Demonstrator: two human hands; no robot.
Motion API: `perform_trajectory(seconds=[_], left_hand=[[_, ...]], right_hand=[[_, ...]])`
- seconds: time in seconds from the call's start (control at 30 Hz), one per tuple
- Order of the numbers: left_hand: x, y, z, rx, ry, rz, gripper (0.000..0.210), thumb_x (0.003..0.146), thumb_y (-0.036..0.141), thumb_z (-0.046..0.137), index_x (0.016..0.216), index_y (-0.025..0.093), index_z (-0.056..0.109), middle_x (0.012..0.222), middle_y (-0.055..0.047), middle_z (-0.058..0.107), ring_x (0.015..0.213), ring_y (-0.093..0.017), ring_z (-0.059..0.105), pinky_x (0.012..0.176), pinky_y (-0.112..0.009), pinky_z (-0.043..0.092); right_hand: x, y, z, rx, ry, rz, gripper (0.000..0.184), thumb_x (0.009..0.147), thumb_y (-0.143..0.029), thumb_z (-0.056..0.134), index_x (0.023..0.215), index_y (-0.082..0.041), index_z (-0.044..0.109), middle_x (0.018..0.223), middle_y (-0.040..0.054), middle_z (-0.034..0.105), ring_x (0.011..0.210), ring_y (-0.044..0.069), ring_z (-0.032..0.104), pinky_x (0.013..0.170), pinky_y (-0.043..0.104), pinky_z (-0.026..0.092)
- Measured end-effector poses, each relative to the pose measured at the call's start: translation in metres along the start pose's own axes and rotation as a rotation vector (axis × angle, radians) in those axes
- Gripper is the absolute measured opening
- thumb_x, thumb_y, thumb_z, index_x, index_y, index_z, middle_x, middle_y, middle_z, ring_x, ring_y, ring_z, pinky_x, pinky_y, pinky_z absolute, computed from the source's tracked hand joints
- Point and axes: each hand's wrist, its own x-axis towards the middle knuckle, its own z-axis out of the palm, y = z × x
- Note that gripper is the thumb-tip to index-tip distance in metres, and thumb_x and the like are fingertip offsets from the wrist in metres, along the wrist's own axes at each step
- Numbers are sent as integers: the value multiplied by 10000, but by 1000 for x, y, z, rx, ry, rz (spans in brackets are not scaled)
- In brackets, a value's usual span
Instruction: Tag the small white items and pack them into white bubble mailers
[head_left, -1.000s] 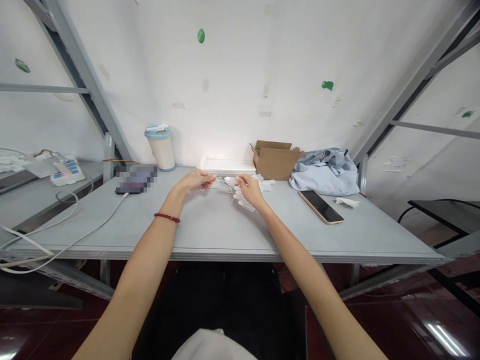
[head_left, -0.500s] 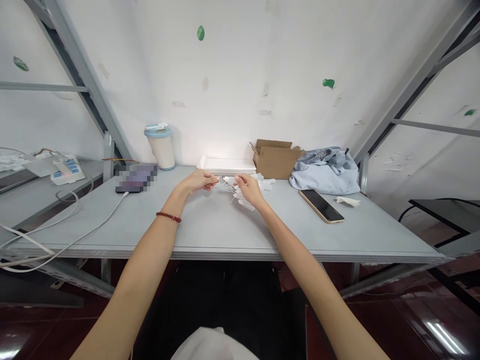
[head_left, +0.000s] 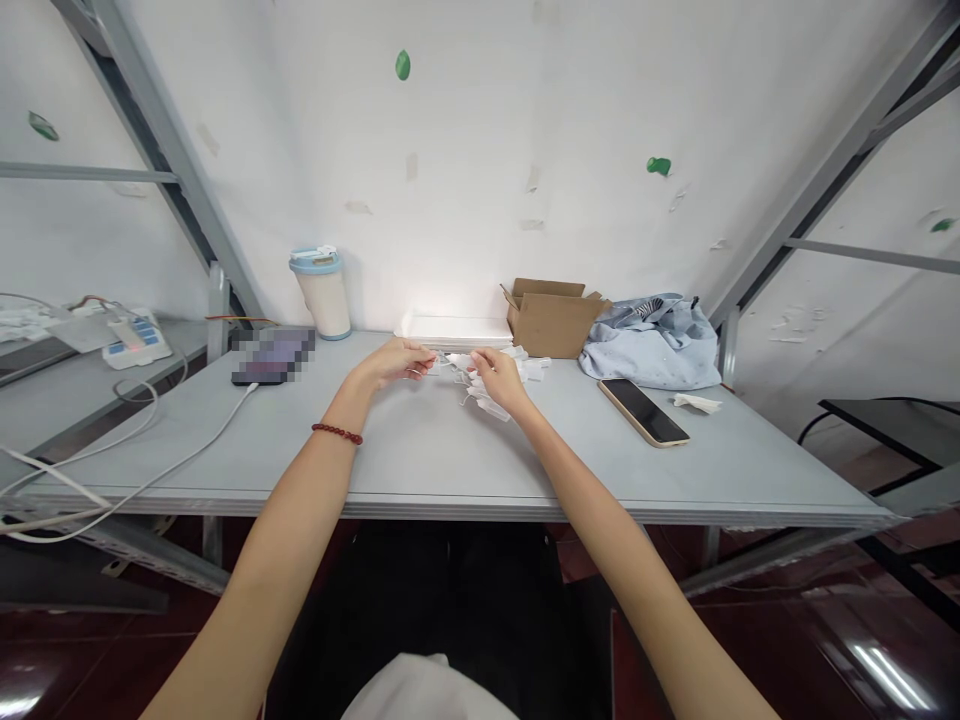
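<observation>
Over the back middle of the table, my left hand (head_left: 401,362) is closed in a pinch, with thin white string at its fingertips. Just to its right, my right hand (head_left: 498,374) is closed on one end of a small white packet (head_left: 458,360), which has thin string at its left tip. Beneath and behind the right hand lies a loose pile of similar white packets (head_left: 489,404), partly covered by that hand. What the packets are made of is too small to tell.
Behind my hands are a flat white stack (head_left: 457,330) and an open cardboard box (head_left: 553,322). Light blue cloth (head_left: 649,350), a phone (head_left: 643,411) and crumpled tissue (head_left: 697,403) are right. A lidded cup (head_left: 322,295) and a cabled phone (head_left: 271,357) stand left.
My left hand has shifted very slightly left, away from the right hand. The right hand and the pile look the same.
</observation>
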Motion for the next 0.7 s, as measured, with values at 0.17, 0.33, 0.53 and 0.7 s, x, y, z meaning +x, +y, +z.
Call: perform_trajectory(seconds=[0.17,0.33,0.53,0.7], left_hand=[[0,0,0,-10,-15,10,316,594,417,833,626,151,666,666,-21,612,615,-120,532,654,-293,443],[-2,1,1,-20,-21,13,306,600,409,831,625,150,670,661,-21,606,619,-123,532,661,-296,442],[-1,2,1,-23,-29,3,313,586,407,838,626,144,672,671,-30,608,626,-128,535,659,-302,440],[-3,3,2,-20,-37,7,311,598,413,827,601,154,656,656,-20,597,614,-124,524,653,-300,440]], right_hand=[[-2,-3,0,-22,-4,-12,219,927,-272,439,840,-171,613,772,25,671,806,173,661,735,266,444],[-2,-2,1,-30,-1,-10,208,925,-266,447,836,-181,615,775,19,682,806,167,653,742,266,442],[-1,-2,0,-30,7,-4,219,929,-263,441,854,-173,626,766,24,675,816,177,665,739,267,439],[0,0,1,-51,8,-9,215,928,-252,443,846,-179,628,749,14,677,793,169,657,717,257,434]])
